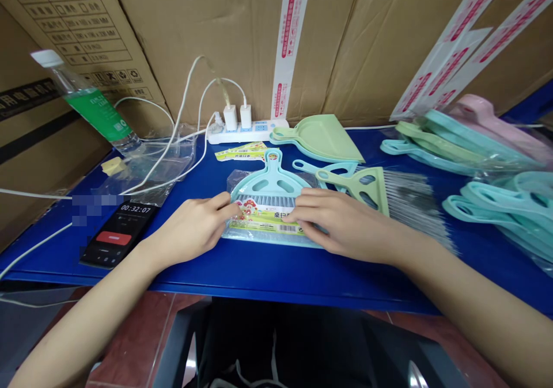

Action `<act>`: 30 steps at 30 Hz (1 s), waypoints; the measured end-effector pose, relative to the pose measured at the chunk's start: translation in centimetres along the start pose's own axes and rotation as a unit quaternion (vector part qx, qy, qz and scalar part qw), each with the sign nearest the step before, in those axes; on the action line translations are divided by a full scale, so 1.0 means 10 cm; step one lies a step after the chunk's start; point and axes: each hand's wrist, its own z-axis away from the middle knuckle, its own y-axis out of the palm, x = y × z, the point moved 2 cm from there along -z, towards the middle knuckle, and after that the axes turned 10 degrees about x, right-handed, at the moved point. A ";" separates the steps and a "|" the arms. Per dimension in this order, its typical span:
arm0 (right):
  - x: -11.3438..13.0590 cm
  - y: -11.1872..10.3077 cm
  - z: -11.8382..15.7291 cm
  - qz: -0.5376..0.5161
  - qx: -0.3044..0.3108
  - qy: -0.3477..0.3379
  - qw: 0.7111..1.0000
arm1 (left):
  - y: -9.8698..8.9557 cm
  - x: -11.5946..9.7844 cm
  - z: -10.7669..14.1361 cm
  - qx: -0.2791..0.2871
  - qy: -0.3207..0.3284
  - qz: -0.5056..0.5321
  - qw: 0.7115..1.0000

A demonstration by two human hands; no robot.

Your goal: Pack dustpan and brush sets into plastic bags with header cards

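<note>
Blue table (pixel 259 281): left fingers (pixel 223 210) bunched, right fingers (pixel 311 210) curled, both on bagged brush set (pixel 264 208), grip unclear

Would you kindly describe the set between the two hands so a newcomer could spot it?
On the blue table, towards the front, the left hand and right hand touch a light-blue brush set. Unlike the green brush to its right, it has a printed yellow-and-white label across its grey bristles.

Free strip of blue table (pixel 263 276) before wrapped dustpan set (pixel 265 224), forearms (pixel 108 307) either side
</note>
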 end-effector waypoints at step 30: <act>0.00 0.01 -0.02 -0.001 -0.006 0.002 1.000 | 0.01 0.00 -0.01 -0.017 0.008 -0.018 1.000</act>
